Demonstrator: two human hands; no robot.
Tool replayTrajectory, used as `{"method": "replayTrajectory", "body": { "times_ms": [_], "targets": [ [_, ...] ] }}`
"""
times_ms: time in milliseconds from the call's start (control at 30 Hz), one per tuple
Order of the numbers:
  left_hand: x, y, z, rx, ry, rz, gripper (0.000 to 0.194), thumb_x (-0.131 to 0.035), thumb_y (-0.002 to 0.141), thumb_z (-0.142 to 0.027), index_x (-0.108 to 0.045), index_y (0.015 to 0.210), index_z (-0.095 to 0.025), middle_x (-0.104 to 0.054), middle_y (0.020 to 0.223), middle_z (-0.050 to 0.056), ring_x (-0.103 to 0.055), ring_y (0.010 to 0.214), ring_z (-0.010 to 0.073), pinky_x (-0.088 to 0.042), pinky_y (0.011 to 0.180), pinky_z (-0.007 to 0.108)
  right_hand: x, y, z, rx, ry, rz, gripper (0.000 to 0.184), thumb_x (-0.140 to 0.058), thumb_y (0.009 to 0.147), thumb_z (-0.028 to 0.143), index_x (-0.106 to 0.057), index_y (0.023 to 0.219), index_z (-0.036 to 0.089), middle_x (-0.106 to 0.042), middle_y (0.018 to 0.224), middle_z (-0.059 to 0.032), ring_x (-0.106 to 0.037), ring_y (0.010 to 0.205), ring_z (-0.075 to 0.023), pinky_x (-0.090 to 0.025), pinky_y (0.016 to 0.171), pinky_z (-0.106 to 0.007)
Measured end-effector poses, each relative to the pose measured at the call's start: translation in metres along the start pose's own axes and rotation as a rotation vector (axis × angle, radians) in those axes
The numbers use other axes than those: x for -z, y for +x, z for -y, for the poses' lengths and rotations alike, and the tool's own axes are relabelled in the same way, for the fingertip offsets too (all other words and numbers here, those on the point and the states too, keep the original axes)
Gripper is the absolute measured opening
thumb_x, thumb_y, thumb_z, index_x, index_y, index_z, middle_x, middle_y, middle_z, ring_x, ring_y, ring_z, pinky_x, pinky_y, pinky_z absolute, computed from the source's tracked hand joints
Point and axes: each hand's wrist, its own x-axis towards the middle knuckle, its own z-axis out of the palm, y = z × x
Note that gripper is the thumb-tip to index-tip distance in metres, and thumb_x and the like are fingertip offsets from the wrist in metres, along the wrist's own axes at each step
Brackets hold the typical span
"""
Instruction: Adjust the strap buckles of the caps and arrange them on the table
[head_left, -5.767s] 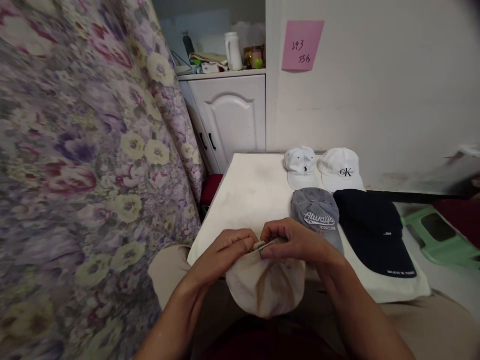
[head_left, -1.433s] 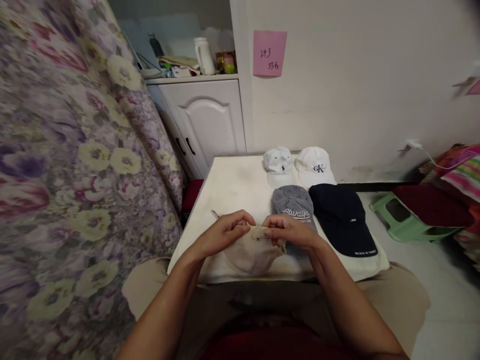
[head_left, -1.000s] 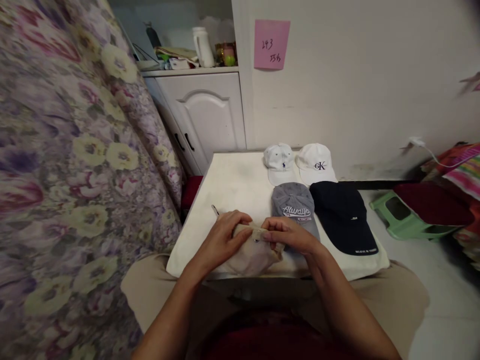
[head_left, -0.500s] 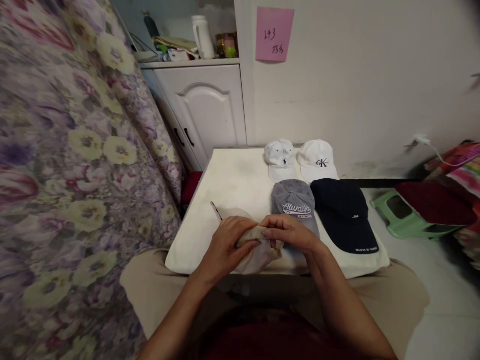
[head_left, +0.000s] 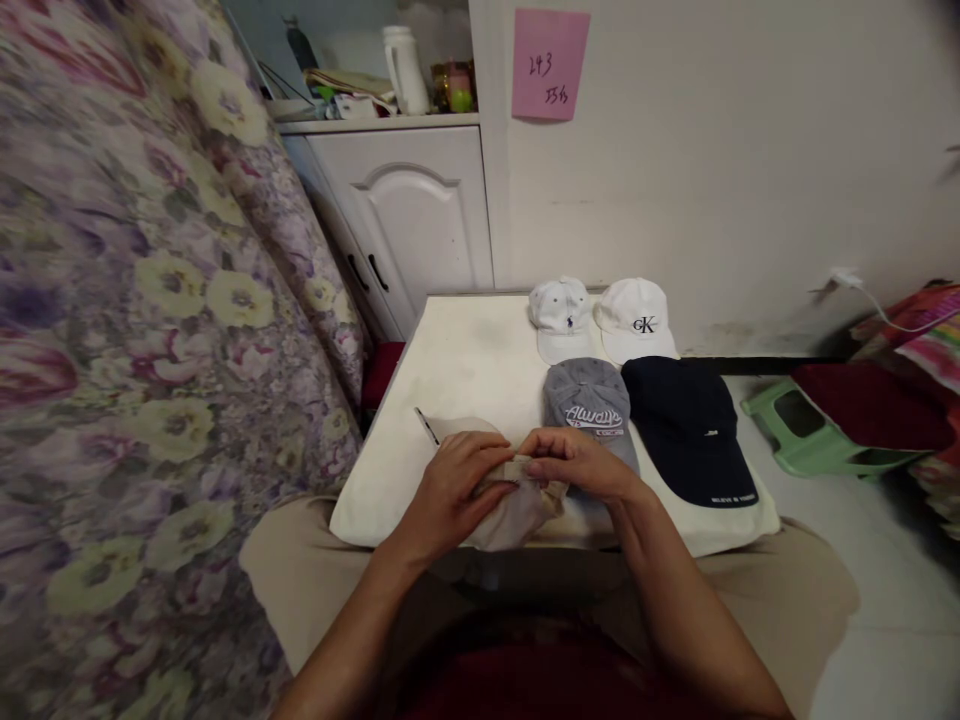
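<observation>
Both of my hands are on a pale beige cap (head_left: 512, 522) at the front edge of the table. My left hand (head_left: 466, 480) pinches its band from the left, fingers curled over the top. From the right, my right hand (head_left: 574, 462) grips the same band between thumb and fingers. A short light strip shows between the fingertips; its details are too small to make out. Part of the cap lies hidden under my hands. A thin dark-and-white strip (head_left: 427, 425) sticks out beyond my left hand. Just past my right hand rests a grey cap (head_left: 586, 390) with white lettering.
A navy cap (head_left: 686, 425) lies to the right on the cream-covered table (head_left: 457, 345). Behind stand two white caps, one with a small logo (head_left: 559, 312), one with black letters (head_left: 634, 310). A floral curtain (head_left: 172, 330) hangs left; a green stool (head_left: 814, 440) is at right.
My hands stay on the beige cap and have barely shifted. The light strip between my fingertips looks slightly flatter, and the thin dark strip has moved a little left.
</observation>
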Motion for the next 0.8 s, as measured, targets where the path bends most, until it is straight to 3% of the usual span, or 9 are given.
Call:
{"method": "replayTrajectory", "body": {
  "times_ms": [167, 633, 800],
  "targets": [
    [-0.005, -0.002, 0.004, -0.095, 0.058, -0.042, 0.032, -0.065, 0.09, -0.021, -0.057, 0.121, -0.018, -0.071, 0.106, 0.01, -0.065, 0.095, 0.0225, -0.051, 0.081, 0.038, 0.0, 0.0, 0.001, -0.022, 0.005, 0.009, 0.025, -0.076, 0.081, 0.037, -0.068, 0.091, 0.015, -0.061, 0.075, 0.0022, -0.052, 0.062, -0.0079, -0.04, 0.06, -0.022],
    [-0.013, -0.004, 0.007, -0.075, 0.113, -0.077, 0.023, -0.06, 0.094, -0.029, -0.059, 0.113, -0.016, -0.073, 0.093, 0.008, -0.067, 0.082, 0.0205, -0.051, 0.073, 0.034, -0.001, 0.004, -0.001, -0.016, 0.022, -0.047, 0.026, -0.077, 0.08, 0.036, -0.063, 0.092, 0.018, -0.061, 0.074, 0.003, -0.052, 0.062, -0.0093, -0.04, 0.058, -0.023],
    [-0.013, -0.004, 0.007, -0.069, 0.093, -0.074, 0.025, -0.06, 0.094, -0.03, -0.058, 0.115, -0.017, -0.073, 0.093, 0.007, -0.067, 0.082, 0.0201, -0.051, 0.072, 0.033, -0.003, -0.002, 0.009, 0.15, -0.317, -0.184, 0.02, -0.075, 0.082, 0.034, -0.067, 0.094, 0.02, -0.061, 0.085, 0.0003, -0.054, 0.073, -0.0125, -0.042, 0.067, -0.027]
  ]
}}
